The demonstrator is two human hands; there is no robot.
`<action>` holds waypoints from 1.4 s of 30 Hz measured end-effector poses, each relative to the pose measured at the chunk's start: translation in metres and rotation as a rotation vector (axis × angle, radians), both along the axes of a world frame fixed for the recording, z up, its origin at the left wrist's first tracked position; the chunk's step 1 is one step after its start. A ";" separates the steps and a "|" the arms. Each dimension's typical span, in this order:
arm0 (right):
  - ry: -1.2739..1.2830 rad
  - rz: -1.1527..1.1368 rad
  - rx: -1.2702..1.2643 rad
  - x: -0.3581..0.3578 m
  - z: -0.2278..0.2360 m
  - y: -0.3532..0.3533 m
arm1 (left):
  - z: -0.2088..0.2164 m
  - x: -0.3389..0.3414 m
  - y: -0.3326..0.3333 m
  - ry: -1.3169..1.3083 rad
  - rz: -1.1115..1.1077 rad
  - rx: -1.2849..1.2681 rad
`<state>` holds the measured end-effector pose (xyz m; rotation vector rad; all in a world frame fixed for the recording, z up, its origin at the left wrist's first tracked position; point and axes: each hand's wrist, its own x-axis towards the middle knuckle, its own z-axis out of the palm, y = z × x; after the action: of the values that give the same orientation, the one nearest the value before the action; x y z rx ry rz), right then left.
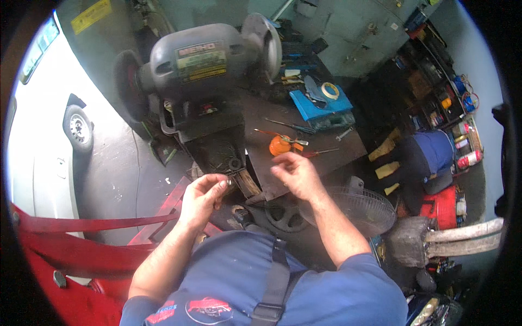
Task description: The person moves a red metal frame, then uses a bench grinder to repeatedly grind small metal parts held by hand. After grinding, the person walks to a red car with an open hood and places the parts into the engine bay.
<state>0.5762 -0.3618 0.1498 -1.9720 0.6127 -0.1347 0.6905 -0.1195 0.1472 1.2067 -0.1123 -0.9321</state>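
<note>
My left hand (pixel 202 200) is raised in front of my body, thumb and fingers pinched on a small shiny piece (pixel 229 182) too small to identify. To its right, my right hand (pixel 302 177) hovers over the near edge of the dark metal bench (pixel 261 115), fingers loosely curled and apart, with nothing visible between them. Just beyond its fingertips sits a round orange object (pixel 279 145) with thin tools about it. Close by lie a screwdriver (pixel 323 152) and a longer thin tool (pixel 288 125).
A grey bench grinder (pixel 190 62) stands at the far left of the bench. A blue case (pixel 321 106) carries a tape roll (pixel 330 91). Below my right arm is a fan (pixel 359 212). Red metal framework (pixel 81 261) and a white car (pixel 46 141) are left; cluttered shelves (pixel 435 81) stand right.
</note>
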 end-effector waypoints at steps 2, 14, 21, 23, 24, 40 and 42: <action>-0.252 0.183 0.171 0.026 0.017 0.044 | 0.008 0.008 -0.001 0.101 0.147 -0.145; -0.465 0.394 0.524 0.150 0.038 0.141 | 0.023 0.061 0.034 -0.226 0.586 0.010; -0.321 0.301 0.658 0.185 0.036 0.158 | 0.019 0.087 0.049 -0.281 0.686 -0.074; -0.351 0.300 0.548 0.192 0.036 0.161 | 0.019 0.095 0.049 -0.224 0.675 -0.122; -0.357 0.297 0.528 0.195 0.036 0.162 | 0.020 0.098 0.047 -0.168 0.672 -0.145; -0.466 0.330 0.508 0.213 0.020 0.183 | 0.032 0.127 0.061 -0.156 0.564 -0.118; -0.443 0.313 0.523 0.212 0.021 0.185 | 0.033 0.128 0.063 -0.170 0.551 -0.088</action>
<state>0.7879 -0.1771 0.1706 -1.4392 0.0339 -0.1881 0.8180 -0.0570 0.1799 1.1504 0.0444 -0.3398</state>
